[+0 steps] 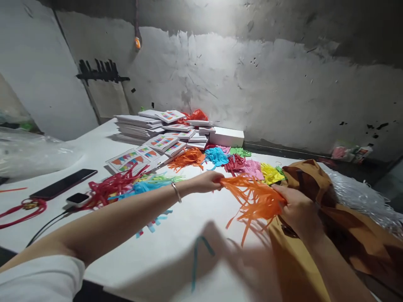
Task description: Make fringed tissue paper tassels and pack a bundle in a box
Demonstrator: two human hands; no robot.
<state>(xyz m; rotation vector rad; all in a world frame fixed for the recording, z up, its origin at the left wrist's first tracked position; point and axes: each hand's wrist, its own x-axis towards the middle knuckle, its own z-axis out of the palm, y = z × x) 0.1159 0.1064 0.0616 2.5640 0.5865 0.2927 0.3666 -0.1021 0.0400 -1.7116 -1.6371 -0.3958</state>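
Note:
My left hand (207,182) and my right hand (296,208) both grip one bundle of orange paper strips (255,200) just above the white table (176,251). The left hand pinches its far end; the right hand holds the near end with fingers wrapped round it. Loose strip ends hang down toward the table. A silver bangle (175,192) sits on my left wrist.
Piles of cut paper lie beyond: orange (188,158), blue (215,156), dark red (233,162), pink (252,168), yellow (270,173). A red and blue heap (126,186) lies left. Stacked printed cards (163,130), a white box (226,136), two phones (64,183), brown cloth (343,226).

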